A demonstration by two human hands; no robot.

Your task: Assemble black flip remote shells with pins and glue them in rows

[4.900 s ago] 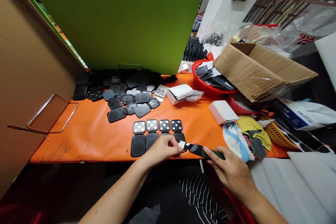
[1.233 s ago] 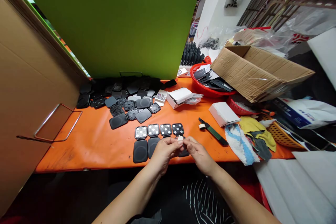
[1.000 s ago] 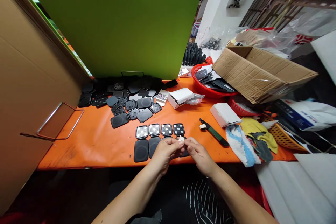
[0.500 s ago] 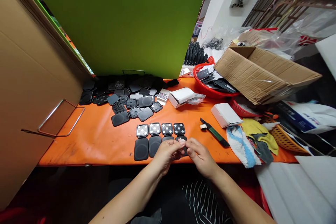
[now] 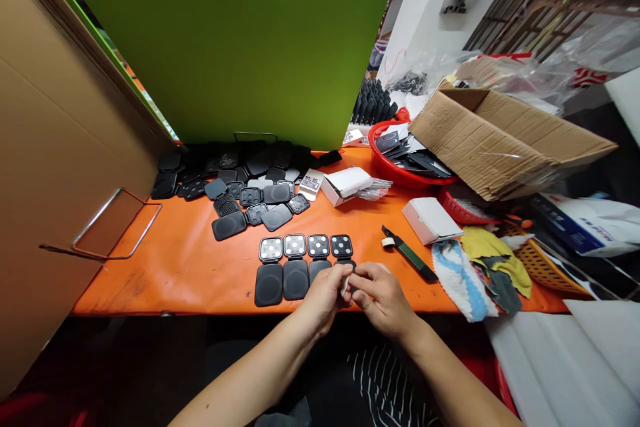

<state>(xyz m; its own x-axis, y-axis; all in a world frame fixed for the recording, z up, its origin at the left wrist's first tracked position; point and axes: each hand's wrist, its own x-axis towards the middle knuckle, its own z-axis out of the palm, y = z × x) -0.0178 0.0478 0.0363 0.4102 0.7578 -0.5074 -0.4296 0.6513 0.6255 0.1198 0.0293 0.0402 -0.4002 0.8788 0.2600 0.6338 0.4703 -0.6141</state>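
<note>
My left hand (image 5: 325, 295) is closed, its thumb and fingers pinching a small white piece (image 5: 345, 285), thin like paper or film. Against it, my right hand (image 5: 383, 297) has thumb and fingers drawn together; what lies between their tips is hidden. Both hands are over the front edge of the bench, covering part of a row of black hinged folding pads. The row's leftmost pad (image 5: 269, 283) lies unfolded, its upper half (image 5: 271, 249) bearing white dots. The rightmost upper half (image 5: 341, 245) shows just beyond my fingers.
On the orange bench (image 5: 195, 280), more black pads (image 5: 277, 217) are heaped at the back left. A green-handled cutter (image 5: 413, 257), white boxes (image 5: 431, 220), rags (image 5: 460, 280) and a red basin (image 5: 400, 177) stand right. Cardboard (image 5: 65, 147) walls the left; a green panel (image 5: 225, 47) the back.
The white piece has turned and shifted slightly down in my left fingers. My right fingers have curled closer to it. The pads on the bench have not moved.
</note>
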